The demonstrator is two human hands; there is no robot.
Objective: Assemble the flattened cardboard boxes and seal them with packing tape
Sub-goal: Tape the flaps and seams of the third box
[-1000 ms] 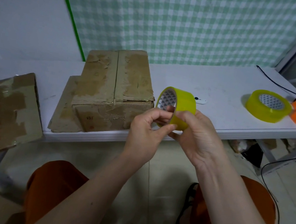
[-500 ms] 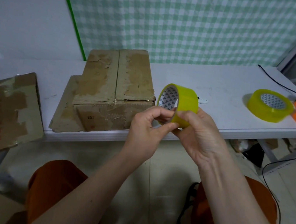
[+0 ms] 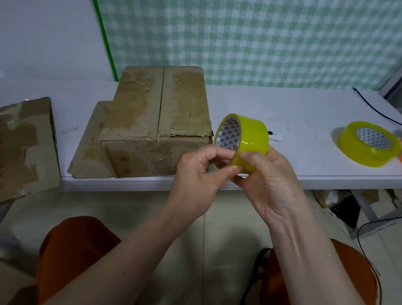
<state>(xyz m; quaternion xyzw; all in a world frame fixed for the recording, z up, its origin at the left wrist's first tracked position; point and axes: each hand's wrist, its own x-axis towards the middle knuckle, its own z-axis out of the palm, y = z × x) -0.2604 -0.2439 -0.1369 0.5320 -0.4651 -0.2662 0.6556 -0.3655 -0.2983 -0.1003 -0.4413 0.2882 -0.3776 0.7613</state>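
Now, mid-frame, I log: tape roll [image 3: 244, 143], held on edge before the table [image 3: 303, 131]; right hand [image 3: 267, 181] grips its lower rim, left hand [image 3: 198, 171] pinches its edge. Box [image 3: 157, 119] centre-left, closed. Second roll [image 3: 369, 143] far right.

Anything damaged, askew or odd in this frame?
Yes: the assembled cardboard box on the white table is worn, its top facing torn where old tape was stripped. The cardboard piece at left shows similar peeled patches. Nothing spilled.
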